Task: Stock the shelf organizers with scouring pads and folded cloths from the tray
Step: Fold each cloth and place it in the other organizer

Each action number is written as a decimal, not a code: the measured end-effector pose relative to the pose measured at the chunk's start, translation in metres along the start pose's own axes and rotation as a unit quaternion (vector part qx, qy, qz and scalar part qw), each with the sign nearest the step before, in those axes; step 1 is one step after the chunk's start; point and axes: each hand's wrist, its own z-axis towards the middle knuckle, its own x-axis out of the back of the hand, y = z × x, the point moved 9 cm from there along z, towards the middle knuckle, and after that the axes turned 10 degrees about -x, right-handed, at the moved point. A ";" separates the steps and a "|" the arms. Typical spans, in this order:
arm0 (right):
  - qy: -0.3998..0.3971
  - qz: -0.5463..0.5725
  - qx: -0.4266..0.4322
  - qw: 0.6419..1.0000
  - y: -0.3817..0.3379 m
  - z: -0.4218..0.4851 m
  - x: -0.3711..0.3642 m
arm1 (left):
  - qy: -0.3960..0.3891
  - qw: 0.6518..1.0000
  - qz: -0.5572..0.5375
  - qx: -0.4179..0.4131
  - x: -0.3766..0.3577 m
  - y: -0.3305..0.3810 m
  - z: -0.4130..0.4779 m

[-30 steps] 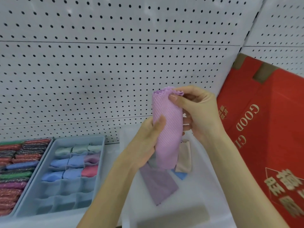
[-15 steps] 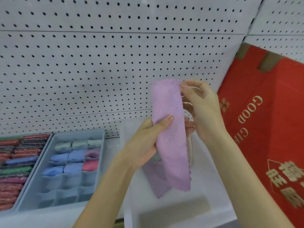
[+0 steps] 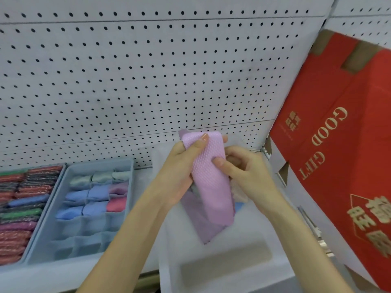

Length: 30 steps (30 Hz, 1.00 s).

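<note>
A pink textured cloth (image 3: 209, 176), folded into a long strip, is held above the white tray (image 3: 249, 269). My left hand (image 3: 179, 172) grips its upper left side, thumb across the top. My right hand (image 3: 243, 172) pinches its right edge with curled fingers. Another purple cloth (image 3: 203, 229) lies in the tray beneath, with bits of blue and beige cloth beside it. The grey cloth organizer (image 3: 84, 210) to the left holds folded cloths in its far compartments; its near compartments look empty. A second organizer (image 3: 19, 210) at far left is filled with scouring pads.
A white pegboard wall (image 3: 148, 81) backs the shelf. A large red gift box (image 3: 342, 155) leans at the right, close to the tray. The shelf's front edge runs along the bottom left.
The cloth hung longer half a second ago; now it is folded over at the top and held lower, closer to the tray. Both hands have moved down with it.
</note>
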 end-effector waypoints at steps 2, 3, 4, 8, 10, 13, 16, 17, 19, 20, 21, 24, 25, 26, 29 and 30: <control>0.010 -0.030 0.025 0.999 0.001 0.000 -0.002 | 0.017 1.000 -0.001 -0.003 0.003 -0.003 0.001; 0.016 -0.042 0.032 0.998 0.002 0.001 -0.002 | 0.025 1.000 0.004 -0.004 0.004 -0.005 0.002; 0.021 -0.049 0.033 0.998 0.004 0.001 -0.003 | 0.029 1.000 0.008 -0.002 0.005 -0.007 0.002; 0.008 -0.030 0.007 1.000 0.014 0.004 -0.004 | 0.020 0.999 0.025 0.043 0.009 -0.017 0.003; 0.017 -0.007 -0.011 1.000 0.020 0.005 -0.001 | 0.004 0.995 0.058 0.080 0.016 -0.024 0.003; 0.059 0.020 -0.031 0.998 0.027 0.006 0.009 | -0.032 0.985 0.147 0.082 0.027 -0.031 -0.001; 0.103 0.051 -0.064 0.991 0.035 0.004 0.015 | 0.047 0.983 0.167 0.057 0.044 -0.032 -0.004; 0.117 0.059 -0.072 0.989 0.038 0.004 0.016 | 0.078 0.980 0.178 0.049 0.049 -0.031 -0.005; 0.135 0.069 -0.078 0.985 0.043 0.002 0.017 | 0.114 0.970 0.213 0.031 0.055 -0.029 -0.006; 0.136 0.074 -0.076 0.985 0.043 0.002 0.017 | 0.119 0.967 0.223 0.018 0.057 -0.028 -0.006; 0.132 0.074 -0.069 0.986 0.041 0.001 0.016 | 0.115 0.967 0.226 0.004 0.057 -0.026 -0.005; 0.104 0.066 -0.050 0.991 0.031 0.002 0.012 | 0.067 0.971 0.225 -0.044 0.050 -0.022 -0.003; 0.096 0.064 -0.050 0.992 0.029 0.003 0.010 | 0.054 0.970 0.230 -0.055 0.048 -0.021 -0.003; 0.089 0.057 -0.052 0.993 0.028 0.004 0.009 | 0.045 0.970 0.233 -0.061 0.047 -0.021 -0.002; 0.083 0.028 -0.054 0.995 0.027 0.006 0.007 | 0.035 0.968 0.240 -0.060 0.048 -0.023 -0.002; 0.086 0.012 -0.051 0.995 0.027 0.006 0.007 | 0.034 0.965 0.252 -0.059 0.049 -0.023 -0.002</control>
